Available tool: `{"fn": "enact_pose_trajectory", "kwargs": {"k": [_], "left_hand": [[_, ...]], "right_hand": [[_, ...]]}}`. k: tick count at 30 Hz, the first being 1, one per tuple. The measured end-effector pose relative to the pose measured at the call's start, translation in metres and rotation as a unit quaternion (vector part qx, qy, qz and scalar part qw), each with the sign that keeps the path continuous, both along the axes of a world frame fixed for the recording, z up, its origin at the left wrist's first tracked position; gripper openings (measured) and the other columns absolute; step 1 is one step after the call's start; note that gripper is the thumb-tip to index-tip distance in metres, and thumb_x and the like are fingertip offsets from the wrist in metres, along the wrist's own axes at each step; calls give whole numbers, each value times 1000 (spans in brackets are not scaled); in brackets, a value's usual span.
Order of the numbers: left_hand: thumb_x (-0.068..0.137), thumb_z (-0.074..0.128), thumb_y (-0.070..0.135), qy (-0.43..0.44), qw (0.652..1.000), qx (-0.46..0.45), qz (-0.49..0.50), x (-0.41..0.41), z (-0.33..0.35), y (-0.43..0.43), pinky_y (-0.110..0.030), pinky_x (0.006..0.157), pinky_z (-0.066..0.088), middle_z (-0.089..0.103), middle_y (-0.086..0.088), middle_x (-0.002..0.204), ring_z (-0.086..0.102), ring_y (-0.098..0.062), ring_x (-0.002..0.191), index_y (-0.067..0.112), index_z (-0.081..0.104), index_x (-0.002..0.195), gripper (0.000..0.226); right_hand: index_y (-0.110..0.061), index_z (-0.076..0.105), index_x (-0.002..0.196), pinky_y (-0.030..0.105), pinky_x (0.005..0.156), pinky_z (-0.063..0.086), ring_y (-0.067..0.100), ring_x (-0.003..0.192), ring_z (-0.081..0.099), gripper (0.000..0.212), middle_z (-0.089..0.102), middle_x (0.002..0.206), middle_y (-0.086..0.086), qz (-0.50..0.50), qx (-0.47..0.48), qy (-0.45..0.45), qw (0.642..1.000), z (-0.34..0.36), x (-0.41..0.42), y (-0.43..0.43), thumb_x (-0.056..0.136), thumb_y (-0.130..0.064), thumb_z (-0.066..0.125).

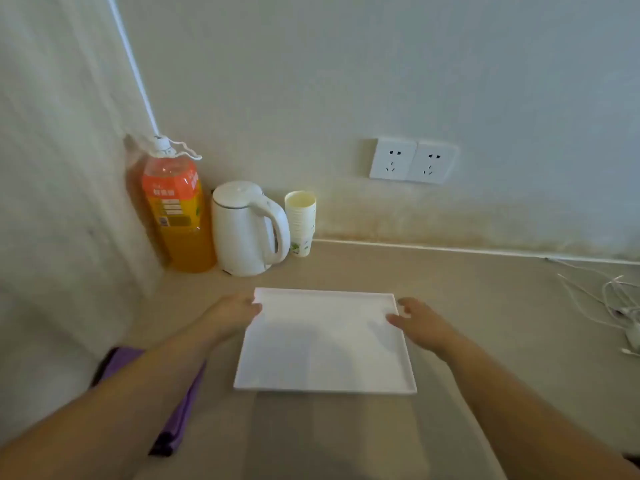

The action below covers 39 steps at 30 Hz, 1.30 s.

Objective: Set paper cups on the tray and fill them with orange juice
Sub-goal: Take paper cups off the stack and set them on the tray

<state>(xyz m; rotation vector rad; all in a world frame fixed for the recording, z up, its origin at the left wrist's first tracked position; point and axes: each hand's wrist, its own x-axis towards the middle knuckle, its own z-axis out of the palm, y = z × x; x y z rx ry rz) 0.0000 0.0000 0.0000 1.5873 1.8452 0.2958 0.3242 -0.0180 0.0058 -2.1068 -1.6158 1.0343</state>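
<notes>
Hands both grip the tray (325,355), low over the worktop (485,323); contact beneath cannot be confirmed. Left hand (235,315) pinches the tray's left rim near the far corner, and right hand (420,322) pinches the right rim opposite, thumb on top. Left of the tray lies a purple cloth (180,407). Beyond the tray's far-left corner, by the wall, stand a capped bottle (176,216) of juice, a kettle (242,230) just beside it, then stacked cups (300,220). Sockets (412,161) are on the wall beyond the far-right corner. Cables (620,306) lie well right of the tray.
</notes>
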Motion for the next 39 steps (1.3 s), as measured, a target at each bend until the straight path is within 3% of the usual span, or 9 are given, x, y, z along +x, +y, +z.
{"fn": "enact_pose_trajectory", "kwargs": {"k": [3, 6, 10, 13, 18, 26, 33, 36, 39], "left_hand": [[95, 48, 29, 39, 996, -84, 4, -7, -50, -12, -39, 100, 43, 54, -13, 135, 52, -31, 120, 13, 50, 135, 42], [91, 52, 36, 89, 990, -98, 42, -5, -77, -22, -40, 97, 45, 53, -15, 132, 53, -35, 116, 11, 51, 131, 47], [89, 48, 15, 48, 995, -24, 89, 2, -93, -22, -37, 83, 47, 58, -18, 124, 57, -37, 106, 9, 58, 124, 37], [83, 41, -3, 5, 991, 13, 130, 5, -96, -28, -33, 73, 41, 62, -16, 118, 58, -36, 103, 9, 61, 123, 46], [78, 38, -2, -18, 991, 8, 134, 1, -96, -45, -40, 80, 52, 64, -12, 114, 61, -33, 98, 13, 62, 120, 51], [83, 47, 1, -10, 993, -15, 115, -6, -94, -90, -35, 78, 48, 66, -7, 114, 61, -27, 100, 12, 59, 120, 41], [86, 54, 10, -13, 991, -40, 129, -2, -87, -90, -32, 73, 44, 63, -6, 101, 57, -24, 87, 12, 56, 104, 18], [84, 58, 13, -11, 990, -44, 131, -3, -77, -80, -35, 79, 47, 64, -11, 105, 59, -28, 91, 10, 52, 97, 15], [83, 59, 19, 26, 994, -4, 105, 2, -50, -51, -39, 83, 47, 58, -19, 113, 57, -35, 99, 8, 54, 100, 21]], "right_hand": [[-5, 34, 143, 34, 104, 35, 32, 130, 42, 58, 35, 147, 18, -17, -101, -72, 992, -36, 15, -9, 94, -29, 55], [-5, 36, 141, 35, 104, 33, 34, 132, 37, 49, 37, 144, 20, -9, -141, -120, 983, -64, 18, -16, 97, -25, 46], [-3, 48, 129, 37, 96, 40, 36, 117, 51, 38, 49, 131, 20, -49, -85, -121, 988, -85, 12, -16, 95, -19, 47], [-5, 52, 126, 36, 92, 40, 35, 115, 52, 34, 54, 126, 20, -66, -49, -134, 987, -92, 9, -19, 93, -8, 43], [-3, 57, 119, 34, 89, 41, 35, 110, 54, 33, 58, 120, 19, -69, -26, -134, 988, -90, 11, -40, 89, -3, 44], [-3, 51, 111, 30, 74, 39, 34, 102, 57, 26, 61, 112, 15, -72, -57, -127, 988, -88, 12, -83, 86, -10, 57], [-2, 49, 116, 32, 82, 40, 32, 109, 55, 34, 58, 120, 16, -46, -95, -126, 986, -79, 11, -75, 86, -14, 59], [1, 40, 129, 32, 88, 40, 32, 119, 51, 59, 51, 131, 17, -54, -114, -130, 984, -68, 18, -60, 84, -27, 67], [-1, 32, 139, 37, 100, 40, 33, 124, 48, 77, 44, 140, 19, -85, -47, -98, 990, -51, 17, -27, 83, -37, 70]]}}
